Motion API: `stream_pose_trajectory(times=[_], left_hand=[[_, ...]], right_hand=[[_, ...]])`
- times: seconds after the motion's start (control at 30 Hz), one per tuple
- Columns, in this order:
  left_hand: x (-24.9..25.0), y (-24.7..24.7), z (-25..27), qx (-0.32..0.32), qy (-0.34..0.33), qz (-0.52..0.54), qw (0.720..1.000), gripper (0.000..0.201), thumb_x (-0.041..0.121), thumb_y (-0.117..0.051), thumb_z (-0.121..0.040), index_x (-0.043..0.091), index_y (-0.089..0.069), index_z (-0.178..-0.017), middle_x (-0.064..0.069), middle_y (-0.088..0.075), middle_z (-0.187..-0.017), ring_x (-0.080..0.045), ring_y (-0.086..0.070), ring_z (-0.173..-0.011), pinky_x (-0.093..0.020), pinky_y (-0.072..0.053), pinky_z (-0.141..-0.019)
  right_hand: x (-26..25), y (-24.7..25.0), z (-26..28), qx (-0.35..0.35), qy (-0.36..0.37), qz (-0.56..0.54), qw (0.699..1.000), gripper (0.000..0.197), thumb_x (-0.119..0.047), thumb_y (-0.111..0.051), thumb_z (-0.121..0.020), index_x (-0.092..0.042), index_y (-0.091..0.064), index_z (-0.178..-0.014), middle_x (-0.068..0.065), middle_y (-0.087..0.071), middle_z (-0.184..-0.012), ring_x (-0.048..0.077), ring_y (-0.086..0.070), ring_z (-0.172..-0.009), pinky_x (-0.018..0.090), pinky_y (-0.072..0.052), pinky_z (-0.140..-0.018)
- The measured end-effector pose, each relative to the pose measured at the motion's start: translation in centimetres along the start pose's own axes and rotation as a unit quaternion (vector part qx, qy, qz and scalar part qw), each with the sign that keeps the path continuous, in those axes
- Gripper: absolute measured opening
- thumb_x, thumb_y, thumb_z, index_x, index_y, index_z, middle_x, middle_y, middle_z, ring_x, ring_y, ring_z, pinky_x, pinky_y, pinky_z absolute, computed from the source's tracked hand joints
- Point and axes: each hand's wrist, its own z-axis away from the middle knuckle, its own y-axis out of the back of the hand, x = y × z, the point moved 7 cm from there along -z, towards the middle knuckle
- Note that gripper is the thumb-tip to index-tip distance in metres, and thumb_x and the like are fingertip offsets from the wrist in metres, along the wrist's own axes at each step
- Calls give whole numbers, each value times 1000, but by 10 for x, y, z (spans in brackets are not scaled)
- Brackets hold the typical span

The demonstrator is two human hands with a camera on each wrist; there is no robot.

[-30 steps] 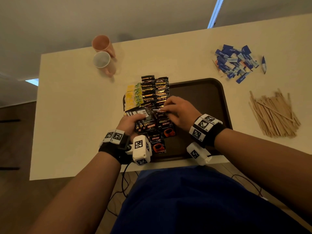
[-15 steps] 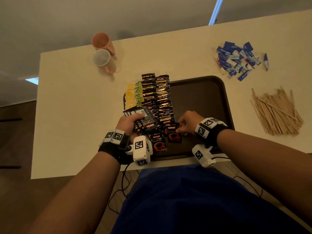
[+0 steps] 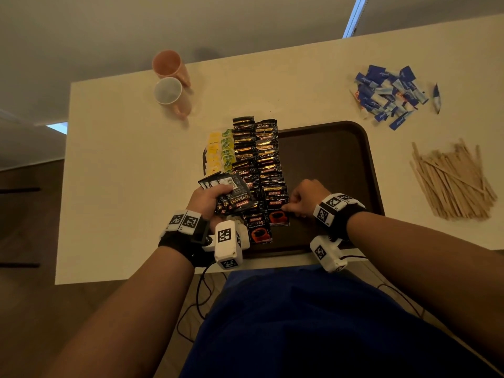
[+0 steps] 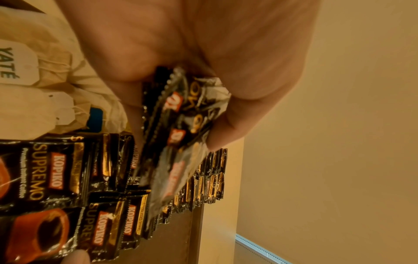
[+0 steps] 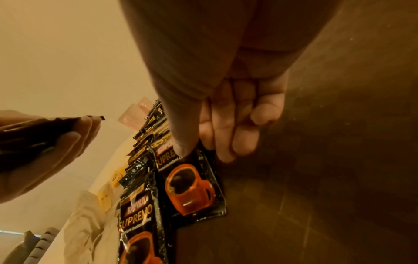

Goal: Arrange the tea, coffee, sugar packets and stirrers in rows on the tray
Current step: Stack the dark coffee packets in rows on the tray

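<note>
Left hand (image 3: 208,199) grips a fanned bundle of Kopiko sachets (image 3: 231,193) over the near-left corner of the brown tray (image 3: 327,159), while the right hand (image 3: 308,196), fingers curled, pinches the nearest sachet (image 5: 192,185) of the second coffee row, flat on the tray. Tea bags (image 3: 219,150) line the tray's left edge; sugar packets (image 3: 390,95) and wooden stirrers (image 3: 452,181) sit on the worktop (image 3: 131,165) right of the tray.

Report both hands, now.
Left hand: grips a stack of coffee sachets.
Right hand: pinches the nearest sachet of the right coffee row.
</note>
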Motion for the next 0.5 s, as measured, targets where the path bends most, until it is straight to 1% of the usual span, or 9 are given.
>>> stream_pose_trajectory(times=[0.07, 0.13, 0.23, 0.27, 0.33, 0.37, 0.4, 0.43, 0.5], left_hand=[[0, 2, 0, 8, -5, -13, 1000, 37, 13, -71, -85, -6, -61, -115, -20, -72, -94, -28, -72, -69, -29, -54, -49], [0, 3, 0, 10, -12, -23, 1000, 38, 14, -73, -84, -6, -62, -115, -20, -73, -95, -29, -72, -72, -30, -55, -52], [0, 1, 3, 3, -22, -8, 1000, 31, 10, -72, -85, -2, -62, -112, -19, -72, -92, -27, -72, -67, -30, -55, -50], [0, 1, 4, 2, -24, -8, 1000, 30, 10, -72, -85, -1, -63, -111, -18, -73, -90, -27, -72, -66, -31, -56, -50], [1, 0, 7, -5, -32, -11, 999, 31, 11, -74, -84, 1, -65, -111, -18, -73, -91, -28, -73, -69, -34, -58, -56], [2, -1, 9, -10, -37, -14, 999, 31, 12, -75, -83, 2, -65, -112, -18, -74, -92, -29, -73, -71, -35, -58, -59], [3, -2, 11, -15, -42, -19, 999, 31, 13, -75, -83, 4, -66, -111, -18, -74, -92, -28, -73, -72, -36, -59, -60], [4, -3, 13, -21, -49, -22, 998, 30, 14, -75, -83, 6, -66, -110, -17, -74, -91, -27, -73, -71, -35, -59, -60], [6, -6, 17, -37, -62, -23, 997, 34, 18, -76, -83, 8, -66, -114, -16, -75, -96, -27, -74, -78, -36, -60, -64]], right_hand=[[2, 1, 2, 0, 2, 3, 1000, 35, -43, -66, -88, -11, -72, -76, 2, -71, -72, 14, -68, -69, 29, -57, -73], [5, 6, 4, 14, 0, -1, 1000, 37, -45, -64, -89, -11, -72, -76, 4, -70, -71, 15, -66, -67, 30, -55, -69], [8, 20, 8, 60, -6, -21, 998, 45, -45, -60, -91, -2, -71, -81, 12, -70, -73, 22, -63, -64, 35, -55, -68], [7, 27, 9, 79, -3, -27, 997, 44, -43, -60, -92, -1, -70, -82, 13, -69, -74, 24, -64, -66, 36, -54, -67], [-6, 39, 13, 114, 31, -19, 993, 34, -39, -60, -92, -6, -69, -84, 9, -67, -75, 21, -63, -69, 31, -53, -66], [-15, 44, 15, 128, 58, -15, 990, 26, -35, -61, -92, -11, -69, -89, 4, -66, -77, 17, -62, -71, 28, -52, -68], [-27, 46, 18, 137, 91, -15, 986, 19, -32, -63, -91, -15, -68, -98, 0, -66, -82, 14, -63, -75, 27, -54, -72], [-40, 47, 21, 141, 126, -19, 982, 22, -28, -65, -90, -19, -65, -110, -3, -65, -89, 12, -63, -79, 26, -54, -75], [-62, 45, 25, 145, 190, -22, 971, 45, -22, -70, -86, -27, -57, -129, -5, -64, -102, 7, -59, -83, 24, -52, -78]])
